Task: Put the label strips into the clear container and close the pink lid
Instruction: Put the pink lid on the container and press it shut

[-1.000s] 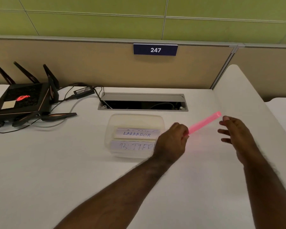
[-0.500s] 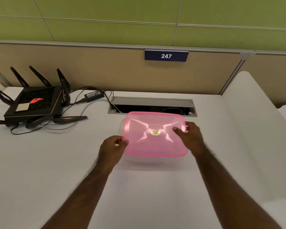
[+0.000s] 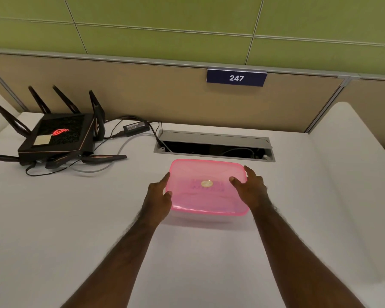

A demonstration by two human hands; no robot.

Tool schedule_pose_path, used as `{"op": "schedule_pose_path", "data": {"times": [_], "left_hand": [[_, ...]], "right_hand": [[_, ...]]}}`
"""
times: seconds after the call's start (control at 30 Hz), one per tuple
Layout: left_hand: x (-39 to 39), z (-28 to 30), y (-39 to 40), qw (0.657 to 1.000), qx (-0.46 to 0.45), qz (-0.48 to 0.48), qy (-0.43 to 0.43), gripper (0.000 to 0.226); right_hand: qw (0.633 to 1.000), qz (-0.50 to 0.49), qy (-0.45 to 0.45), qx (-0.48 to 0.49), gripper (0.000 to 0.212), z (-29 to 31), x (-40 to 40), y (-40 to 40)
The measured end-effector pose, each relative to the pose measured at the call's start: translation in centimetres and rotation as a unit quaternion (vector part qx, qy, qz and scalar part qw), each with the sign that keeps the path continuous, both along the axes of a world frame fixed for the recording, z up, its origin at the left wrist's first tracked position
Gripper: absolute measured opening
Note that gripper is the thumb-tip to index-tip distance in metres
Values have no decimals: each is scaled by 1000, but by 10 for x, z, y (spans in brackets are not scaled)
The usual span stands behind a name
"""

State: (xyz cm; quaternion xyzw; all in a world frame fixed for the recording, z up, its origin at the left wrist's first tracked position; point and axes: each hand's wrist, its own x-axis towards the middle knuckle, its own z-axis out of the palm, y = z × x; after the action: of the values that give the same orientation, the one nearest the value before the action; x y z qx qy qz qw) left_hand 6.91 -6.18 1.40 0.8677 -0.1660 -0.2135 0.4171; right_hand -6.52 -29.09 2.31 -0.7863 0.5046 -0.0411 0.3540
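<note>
The translucent pink lid (image 3: 207, 196) lies flat on top of the clear container (image 3: 200, 218), whose lower wall just shows beneath the lid's front rim. A small round gold sticker sits at the lid's centre. Faint writing from the label strips (image 3: 207, 187) shows through the pink plastic. My left hand (image 3: 159, 194) rests against the lid's left edge, thumb and fingers around the rim. My right hand (image 3: 250, 188) holds the right edge, thumb on top of the lid.
A black router (image 3: 56, 138) with several antennas and its cables sits at the back left. A power adapter (image 3: 136, 127) lies behind it. An open cable slot (image 3: 213, 146) runs just behind the container. A partition with a "247" sign (image 3: 236, 78) stands behind.
The lid went from being carried edge-on at the right, to hovering tilted over the container, to lying flat on it. Both hands now sit at its sides.
</note>
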Motion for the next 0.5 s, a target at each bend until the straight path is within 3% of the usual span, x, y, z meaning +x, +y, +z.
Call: {"op": "schedule_pose_path", "data": {"times": [0.27, 0.5], "left_hand": [[13, -4, -2, 995, 30, -87, -33, 52], [8, -5, -4, 991, 51, -97, -76, 54]], "right_hand": [[995, -43, -67, 66, 51, 4, 18, -21], [982, -95, -68, 146, 53, 5, 34, -38]]}}
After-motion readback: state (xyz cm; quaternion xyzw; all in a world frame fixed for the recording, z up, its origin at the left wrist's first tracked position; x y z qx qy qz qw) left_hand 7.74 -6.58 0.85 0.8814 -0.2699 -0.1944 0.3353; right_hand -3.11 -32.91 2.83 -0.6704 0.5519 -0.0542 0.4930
